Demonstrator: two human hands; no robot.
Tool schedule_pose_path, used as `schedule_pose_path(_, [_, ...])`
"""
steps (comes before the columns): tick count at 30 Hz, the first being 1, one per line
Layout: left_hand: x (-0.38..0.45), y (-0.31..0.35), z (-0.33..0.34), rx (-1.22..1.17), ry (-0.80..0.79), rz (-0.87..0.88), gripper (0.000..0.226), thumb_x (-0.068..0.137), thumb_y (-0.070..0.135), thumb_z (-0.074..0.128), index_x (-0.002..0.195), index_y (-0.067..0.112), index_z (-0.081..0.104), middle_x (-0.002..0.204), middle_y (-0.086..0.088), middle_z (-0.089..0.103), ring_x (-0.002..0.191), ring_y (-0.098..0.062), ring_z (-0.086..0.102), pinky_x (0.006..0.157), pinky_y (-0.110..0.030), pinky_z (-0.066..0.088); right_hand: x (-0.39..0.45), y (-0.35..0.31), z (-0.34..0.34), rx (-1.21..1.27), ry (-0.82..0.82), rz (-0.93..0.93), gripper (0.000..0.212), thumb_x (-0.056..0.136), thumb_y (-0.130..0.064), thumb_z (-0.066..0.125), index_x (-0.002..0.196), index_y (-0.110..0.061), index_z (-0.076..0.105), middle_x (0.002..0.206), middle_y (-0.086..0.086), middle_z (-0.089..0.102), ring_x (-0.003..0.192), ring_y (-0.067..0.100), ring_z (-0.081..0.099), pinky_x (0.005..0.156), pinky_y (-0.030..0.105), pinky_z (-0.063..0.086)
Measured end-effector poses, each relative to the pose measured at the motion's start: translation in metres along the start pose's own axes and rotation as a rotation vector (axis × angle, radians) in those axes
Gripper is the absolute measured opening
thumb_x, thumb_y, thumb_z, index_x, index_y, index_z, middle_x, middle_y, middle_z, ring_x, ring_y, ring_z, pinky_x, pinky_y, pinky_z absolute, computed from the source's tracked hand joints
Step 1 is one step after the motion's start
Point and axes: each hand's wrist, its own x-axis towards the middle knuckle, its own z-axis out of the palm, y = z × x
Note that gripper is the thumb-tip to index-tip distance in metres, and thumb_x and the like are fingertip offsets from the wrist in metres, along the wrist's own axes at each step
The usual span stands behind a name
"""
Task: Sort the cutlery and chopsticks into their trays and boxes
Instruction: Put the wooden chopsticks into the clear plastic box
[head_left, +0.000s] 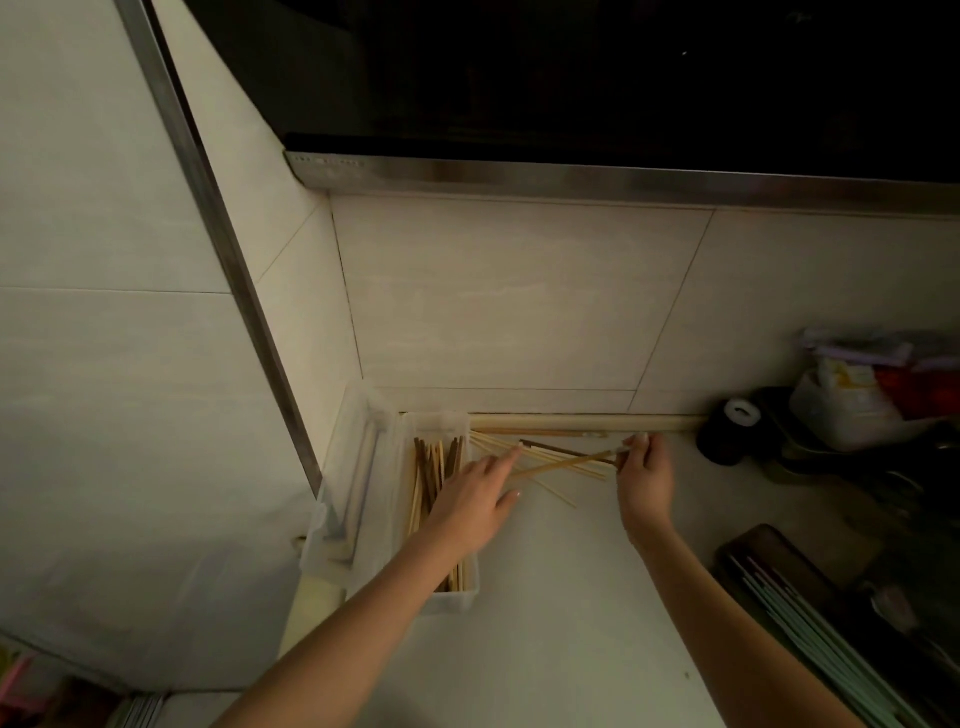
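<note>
Pale wooden chopsticks scattered loose on white counter, against the tiled back wall, just right of a clear plastic box already part filled with sorted sticks. Left hand extended above the box and over its right edge, fingers straight and spread, index tip touching near ends of the loose pile; likely steadying or squaring the ends so the bundle lifts together. Right hand at the far end of the pile, fingertips pinching a darker chopstick with at least one pale one; exact count in the pinch not discernible in dim light. Second clear tray to the left of the box, holding long pale rods. Long pale stick lying along the wall base, untouched. Dark case with greenish cutlery at lower right, well apart. Dark cylindrical container and clutter at far right. Judged stage: gathering loose sticks for transfer to the box; risk of mixing dark and pale types.
</note>
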Motion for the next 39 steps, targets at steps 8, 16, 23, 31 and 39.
schedule_pose_path(8, [-0.001,0.004,-0.001,0.011,0.056,0.007,0.052,0.098,0.034,0.040,0.147,0.027,0.024,0.133,-0.003,0.048,0.122,-0.022,0.046,0.101,-0.037,0.040,-0.001,-0.025,0.014,0.031,0.186,-0.134,0.023,0.101,-0.018,0.033,0.083,-0.009,0.044,0.070,0.000,0.044,0.066,0.018,0.042,0.063,0.028,0.034])
schedule_pose_path(16, [-0.013,-0.012,-0.006,-0.143,0.137,-0.260,0.028,0.100,0.024,0.038,0.126,0.022,0.048,0.069,0.005,0.057,0.050,-0.008,0.050,0.044,-0.023,0.039,-0.011,-0.022,0.040,0.077,-0.329,0.110,0.016,0.101,-0.018,0.038,0.116,-0.016,0.033,0.075,0.005,0.060,0.060,0.015,0.055,0.054,0.021,0.047])
schedule_pose_path(23, [-0.029,-0.037,0.005,-0.233,0.041,-0.602,0.041,0.097,0.009,0.033,0.138,0.011,0.037,0.108,-0.009,0.061,0.097,-0.023,0.062,0.077,-0.027,0.048,0.011,0.035,0.020,-0.551,-0.447,0.022,0.026,0.098,-0.016,0.042,0.123,-0.007,0.043,0.099,0.016,0.059,0.079,0.024,0.055,0.066,0.029,0.043])
schedule_pose_path(31, [-0.023,-0.035,0.019,-0.197,-0.135,-0.711,0.075,0.094,0.009,0.046,0.150,0.008,-0.005,0.145,-0.019,0.028,0.126,-0.033,0.043,0.104,-0.039,0.042,0.023,0.068,0.003,-1.132,-0.680,-0.099,0.044,0.094,-0.029,0.052,0.135,-0.018,0.041,0.135,0.007,0.049,0.123,0.028,0.046,0.099,0.040,0.042])
schedule_pose_path(39, [-0.033,-0.040,0.030,-0.011,-0.167,-0.490,0.055,0.096,0.013,0.039,0.149,0.016,0.024,0.152,-0.002,0.026,0.128,-0.026,0.034,0.108,-0.034,0.037,-0.003,0.072,0.037,-1.378,-0.595,-0.280,0.028,0.095,-0.008,0.044,0.116,-0.014,0.061,0.115,0.003,0.060,0.109,0.019,0.053,0.088,0.032,0.048])
